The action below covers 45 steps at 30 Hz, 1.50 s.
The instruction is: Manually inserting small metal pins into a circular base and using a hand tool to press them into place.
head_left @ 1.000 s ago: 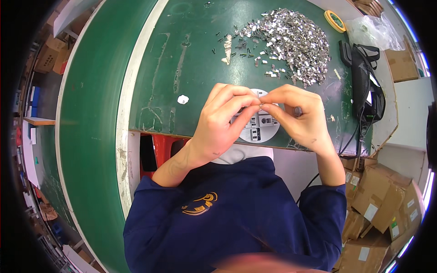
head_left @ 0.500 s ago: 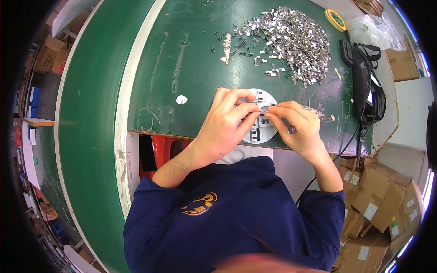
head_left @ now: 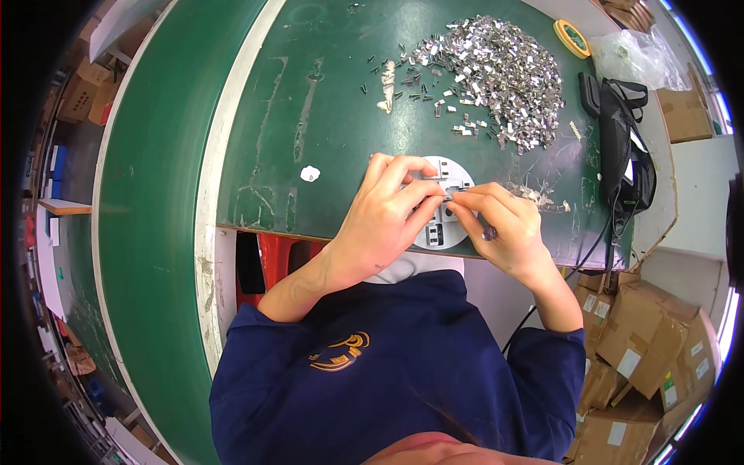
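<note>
Left hand (head_left: 391, 208) and right hand (head_left: 508, 232) converged over a round grey disc (head_left: 456, 236)

The disc lay close to the near edge of the green workbench (head_left: 271, 147), with small fittings on its face; both forearms angled inward, elbows out, and the fingertips came together just beside each other above its middle. The left hand arched with its back upward, forefinger and thumb brought near each other at the tips, the other fingers bent over the disc; whether it gripped a small part could not be told. The right hand was curled nearly closed, thumb and forefinger pointing left, a dark round-ended object (head_left: 489, 233) held within its fingers; anything at its tips was too small to tell. Beyond lay a heap of small metal pieces (head_left: 511, 77); a yellow ring (head_left: 563, 43) sat farther right.
</note>
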{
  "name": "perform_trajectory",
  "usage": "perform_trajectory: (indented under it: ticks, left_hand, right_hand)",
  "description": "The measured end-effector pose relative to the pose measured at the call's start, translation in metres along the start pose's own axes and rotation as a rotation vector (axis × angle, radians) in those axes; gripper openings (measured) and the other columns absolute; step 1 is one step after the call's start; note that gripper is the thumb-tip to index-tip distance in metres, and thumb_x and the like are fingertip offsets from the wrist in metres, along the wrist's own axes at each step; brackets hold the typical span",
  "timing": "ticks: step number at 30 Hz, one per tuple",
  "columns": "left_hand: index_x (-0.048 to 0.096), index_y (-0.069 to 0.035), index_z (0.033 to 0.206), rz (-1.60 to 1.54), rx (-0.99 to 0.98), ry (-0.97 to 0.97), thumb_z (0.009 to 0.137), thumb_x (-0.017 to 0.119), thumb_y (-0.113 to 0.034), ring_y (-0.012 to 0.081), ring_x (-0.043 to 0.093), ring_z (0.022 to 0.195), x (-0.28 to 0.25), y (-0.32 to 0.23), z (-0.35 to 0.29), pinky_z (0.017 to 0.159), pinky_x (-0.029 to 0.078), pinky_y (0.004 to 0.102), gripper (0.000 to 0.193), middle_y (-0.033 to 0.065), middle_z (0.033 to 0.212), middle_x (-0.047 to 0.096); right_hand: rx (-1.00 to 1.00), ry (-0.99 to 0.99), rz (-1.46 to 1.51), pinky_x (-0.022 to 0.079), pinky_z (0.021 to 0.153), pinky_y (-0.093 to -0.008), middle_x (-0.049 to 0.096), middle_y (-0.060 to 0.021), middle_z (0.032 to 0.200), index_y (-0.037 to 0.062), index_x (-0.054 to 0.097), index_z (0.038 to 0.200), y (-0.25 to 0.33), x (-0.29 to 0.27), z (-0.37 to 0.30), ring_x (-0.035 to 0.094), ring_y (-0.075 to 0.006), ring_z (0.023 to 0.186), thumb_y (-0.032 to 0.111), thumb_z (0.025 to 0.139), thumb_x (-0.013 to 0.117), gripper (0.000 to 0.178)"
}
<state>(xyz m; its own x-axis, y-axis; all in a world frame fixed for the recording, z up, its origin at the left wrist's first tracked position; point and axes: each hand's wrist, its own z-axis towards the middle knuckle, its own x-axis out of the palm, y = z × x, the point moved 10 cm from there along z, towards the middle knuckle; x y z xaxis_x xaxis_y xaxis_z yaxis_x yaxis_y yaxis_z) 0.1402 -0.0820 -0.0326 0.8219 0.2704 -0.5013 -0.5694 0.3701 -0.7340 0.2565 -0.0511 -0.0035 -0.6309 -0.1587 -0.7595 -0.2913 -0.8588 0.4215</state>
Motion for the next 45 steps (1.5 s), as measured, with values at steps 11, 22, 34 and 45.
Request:
perform_trajectory:
  ticks: [11, 22, 34, 45]
  left_hand:
    - [0.07, -0.004, 0.094, -0.053, -0.01, -0.013, 0.081, 0.073, -0.002, 0.0215, 0.054, 0.095, -0.006, 0.003, -0.001, 0.081, 0.048, 0.0329, 0.013, 0.0055, 0.11, 0.062]
    - [0.07, -0.001, 0.091, -0.083, -0.099, -0.042, 0.079, 0.074, -0.001, 0.0222, 0.061, 0.098, -0.016, 0.017, -0.007, 0.076, 0.052, 0.0313, 0.012, 0.008, 0.11, 0.062]
    - [0.069, -0.001, 0.092, -0.044, -0.093, -0.046, 0.08, 0.073, 0.001, 0.0215, 0.063, 0.097, -0.016, 0.017, -0.008, 0.073, 0.051, 0.0305, 0.013, 0.0085, 0.108, 0.063]
    - [0.069, -0.001, 0.092, -0.056, -0.088, -0.059, 0.08, 0.072, 0.001, 0.0211, 0.063, 0.096, -0.016, 0.02, -0.009, 0.073, 0.051, 0.0301, 0.013, 0.0081, 0.106, 0.064]
  right_hand:
    - [0.081, 0.213, 0.111, 0.052, 0.055, -0.0386, 0.064, -0.0107, 0.082, 0.0025, 0.064, 0.09, -0.008, 0.007, 0.018, 0.065, -0.0308, 0.066, 0.005, 0.082, 0.07, 0.01]
    - [-0.014, 0.426, 0.132, 0.05, 0.061, -0.0446, 0.06, -0.0148, 0.082, 0.0, 0.059, 0.088, -0.005, 0.028, 0.033, 0.063, -0.0377, 0.071, 0.002, 0.077, 0.066, 0.012]
    - [-0.009, 0.543, 0.11, 0.049, 0.064, -0.0454, 0.059, -0.0155, 0.083, -0.0033, 0.059, 0.087, 0.003, 0.043, 0.045, 0.062, -0.0388, 0.074, -0.005, 0.072, 0.065, 0.016]
    - [0.09, 0.48, 0.235, 0.048, 0.065, -0.0455, 0.058, -0.0187, 0.082, -0.0045, 0.058, 0.085, -0.006, 0.036, 0.04, 0.06, -0.0407, 0.077, -0.006, 0.069, 0.064, 0.017]
